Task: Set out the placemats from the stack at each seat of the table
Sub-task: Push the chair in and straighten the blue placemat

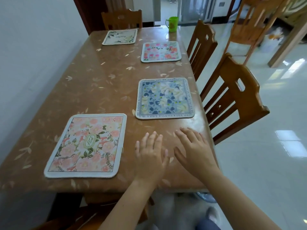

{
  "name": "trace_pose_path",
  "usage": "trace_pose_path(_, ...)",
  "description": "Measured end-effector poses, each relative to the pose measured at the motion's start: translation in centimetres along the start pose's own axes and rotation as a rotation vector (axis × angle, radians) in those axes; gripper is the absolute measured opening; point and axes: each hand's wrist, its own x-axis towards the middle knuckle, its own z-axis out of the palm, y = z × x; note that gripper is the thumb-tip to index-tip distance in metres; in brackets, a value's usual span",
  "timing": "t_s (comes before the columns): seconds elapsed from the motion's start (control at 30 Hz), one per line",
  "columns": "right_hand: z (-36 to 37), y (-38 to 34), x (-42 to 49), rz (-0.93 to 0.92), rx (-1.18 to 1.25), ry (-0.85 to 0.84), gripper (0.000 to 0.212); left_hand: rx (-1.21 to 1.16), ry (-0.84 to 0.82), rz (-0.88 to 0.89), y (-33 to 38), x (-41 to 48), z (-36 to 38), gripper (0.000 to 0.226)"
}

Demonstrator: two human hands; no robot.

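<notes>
Several placemats lie flat and apart on the brown table (106, 83). A pink floral placemat (86, 145) is at the near left. A blue floral placemat (164, 97) sits by the right edge. A pink-and-white flowered placemat (160, 51) lies farther along that edge. A pale green-leaf placemat (120, 36) is at the far end. My left hand (150, 155) and my right hand (193, 149) hover palm down with straight fingers over bare table near the front right corner, holding nothing. No stack is in view.
A green plastic cup (172, 24) stands at the far right corner. Two wooden chairs (232, 97) (201, 45) line the right side and another chair (122, 18) stands at the far end. A white wall runs along the left.
</notes>
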Motion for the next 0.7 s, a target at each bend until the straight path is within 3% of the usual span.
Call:
trace_pose_path(0.2, -3.0, 8.1, 0.8, 0.007, 0.025, 0.028, 0.044, 0.016, 0.016, 0.011, 7.1, 2.9, 3.8, 0.041)
trace_pose_path(0.5, -11.3, 25.0, 0.2, 0.022, 0.008, 0.03, 0.043, -0.041, 0.007, -0.039, 24.0, 8.2, 11.0, 0.041)
trace_pose_path(0.7, -14.7, 32.3, 1.4, 0.019, -0.027, 0.05, 0.041, -0.051, 0.0, 0.023, 31.6, 12.0, 13.7, 0.045)
